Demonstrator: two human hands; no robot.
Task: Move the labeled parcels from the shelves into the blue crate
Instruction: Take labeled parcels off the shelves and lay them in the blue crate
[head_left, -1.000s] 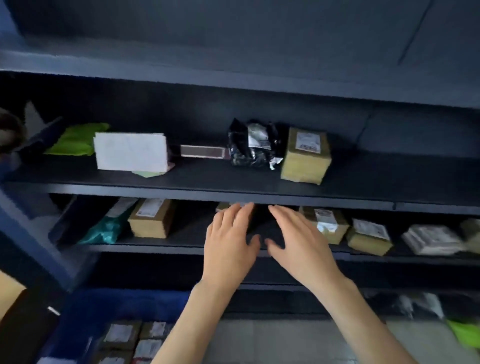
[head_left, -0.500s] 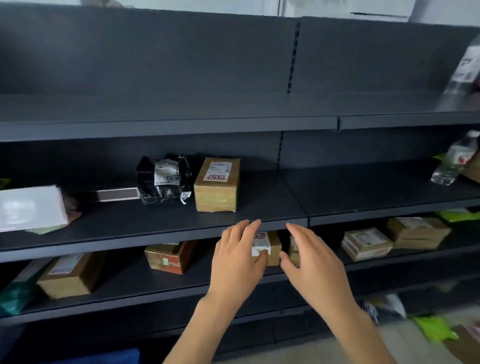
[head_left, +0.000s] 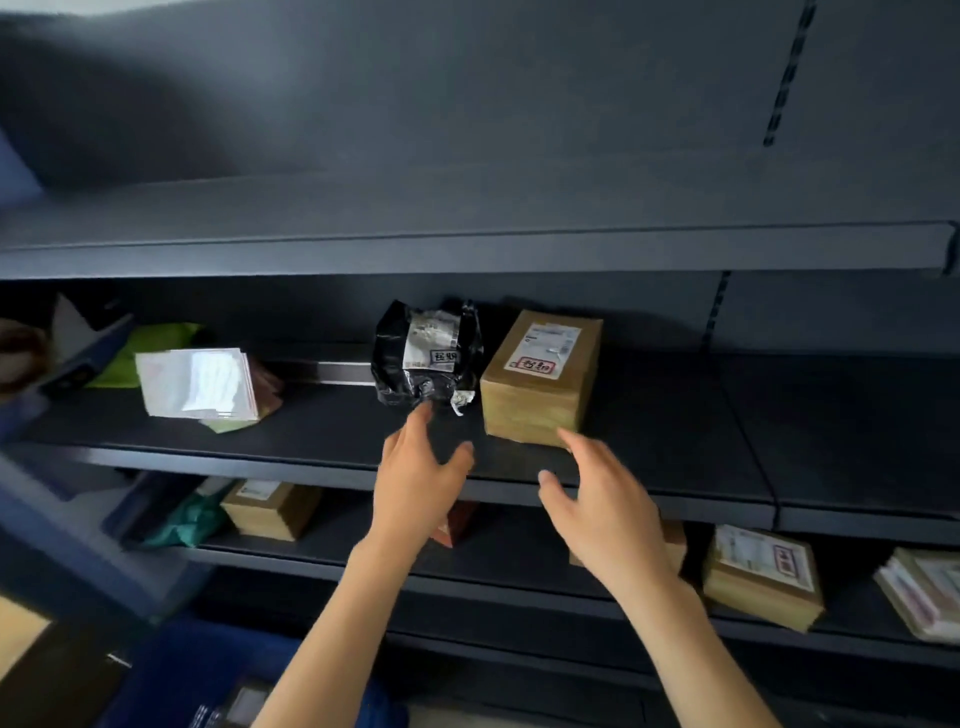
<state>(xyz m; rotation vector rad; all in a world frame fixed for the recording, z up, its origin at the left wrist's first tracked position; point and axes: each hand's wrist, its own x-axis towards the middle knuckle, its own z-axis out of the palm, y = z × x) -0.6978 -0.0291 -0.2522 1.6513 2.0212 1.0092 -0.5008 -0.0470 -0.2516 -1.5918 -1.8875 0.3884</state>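
Both our hands are up at the middle shelf (head_left: 675, 415), empty. The left hand (head_left: 415, 483) is open, fingers straight and thumb spread, with its index tip at the bottom edge of the black poly-bag parcel (head_left: 423, 358) at its 12 o'clock; we can't tell if they touch. The right hand (head_left: 608, 514) is open too, fingers loosely fanned, tips by the lower front corner of the brown carton (head_left: 540, 379) at its 11 o'clock, contact unclear. Bag and carton sit side by side, just beside each other, labels facing us. We judge the carton stiff, taped, likely light: clamp its two side faces, or palm under and thumb on top. The bag looks soft, crinkly and slick, so its contents may shift; scoop it underneath or grab the bunched film, not the label. More labelled cartons are on the lower shelf at 7 o'clock (head_left: 267, 506) and 4 o'clock (head_left: 761, 577). The blue crate (head_left: 197, 670) is low at 7 o'clock, partly in view, with blurry labelled things inside.
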